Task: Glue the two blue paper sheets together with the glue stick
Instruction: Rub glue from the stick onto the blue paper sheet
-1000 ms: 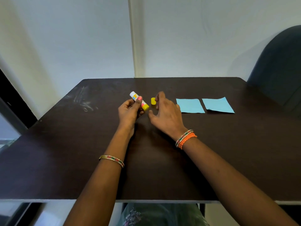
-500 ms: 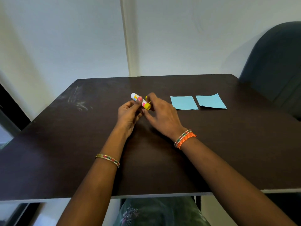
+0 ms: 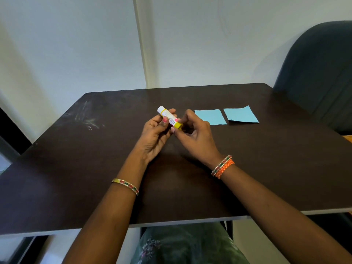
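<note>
My left hand grips a white glue stick with a yellow base, tilted with its white end up and to the left. My right hand pinches the yellow base end of the same stick between thumb and forefinger. Two light blue paper sheets lie flat side by side on the dark table, just right of my hands: the left sheet and the right sheet, whose near left corner curls up slightly. The yellow cap is not visible.
A dark padded chair stands at the table's far right corner. White smudges mark the table top at the left. A white wall rises behind the far edge. My lap shows below the near edge.
My right hand left the table near the yellow cap and came onto the stick's yellow end. The cap that stood on the table is no longer visible. Both hands lifted slightly.
</note>
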